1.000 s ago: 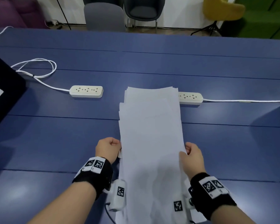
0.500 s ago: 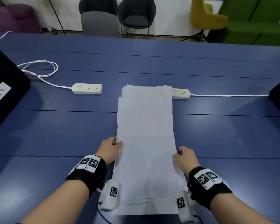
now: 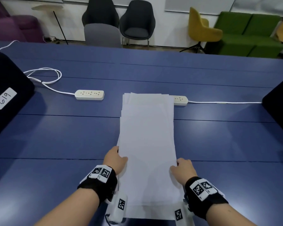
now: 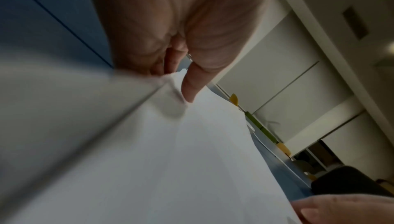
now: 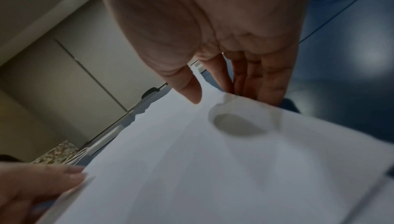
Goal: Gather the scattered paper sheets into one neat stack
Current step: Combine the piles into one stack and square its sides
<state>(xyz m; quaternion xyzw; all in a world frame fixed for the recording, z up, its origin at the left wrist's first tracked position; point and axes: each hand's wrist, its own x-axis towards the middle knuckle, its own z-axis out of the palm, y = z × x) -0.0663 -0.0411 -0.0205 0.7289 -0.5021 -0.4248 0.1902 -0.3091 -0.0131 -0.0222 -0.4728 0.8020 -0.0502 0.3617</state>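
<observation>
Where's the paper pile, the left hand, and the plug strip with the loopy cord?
paper stack (image 3: 147,144), head view, middle of top sheet
left hand (image 3: 114,160), head view, back of hand
left power strip (image 3: 89,94), head view, socket face

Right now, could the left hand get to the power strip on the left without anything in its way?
Probably yes. The left hand holds the paper stack's left edge, and only bare blue table lies between it and the power strip. It must release the stack first.
</observation>
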